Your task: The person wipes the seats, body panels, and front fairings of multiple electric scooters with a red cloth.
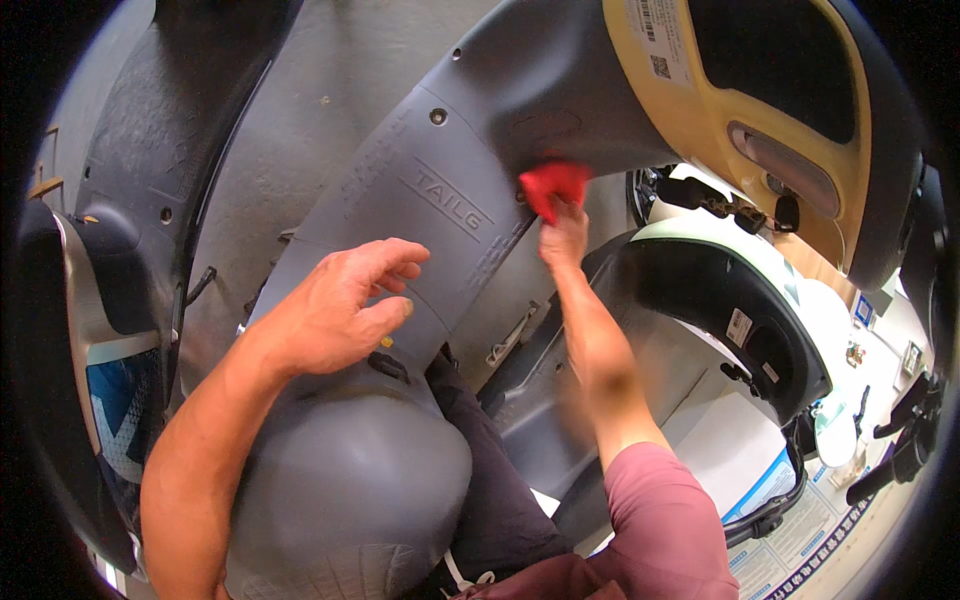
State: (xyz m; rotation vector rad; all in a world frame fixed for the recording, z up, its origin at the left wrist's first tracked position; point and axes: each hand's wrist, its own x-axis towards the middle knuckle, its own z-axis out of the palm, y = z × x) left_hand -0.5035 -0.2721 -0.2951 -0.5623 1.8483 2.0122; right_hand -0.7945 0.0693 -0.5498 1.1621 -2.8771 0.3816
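Before me is a Tailg electric scooter with a grey plastic footboard [420, 172]. My right hand [564, 232] grips a red cloth [555, 186], slightly blurred, at the footboard's right edge below the curved front panel [570, 82]. My left hand [356, 307] holds nothing; its fingers are apart and bent over the near end of the footboard. Whether it touches the plastic I cannot tell. Below it is the scooter's rounded grey seat [352, 480], with a small black loop [388, 367] at its front.
Another scooter with a dark footboard [142, 150] stands at the left. To the right is a scooter with a white-and-black front shield [705, 300]. Tan trim [720, 112] with labels and a set of black key fobs [724, 204] are at upper right. Grey floor [300, 127] shows between the scooters.
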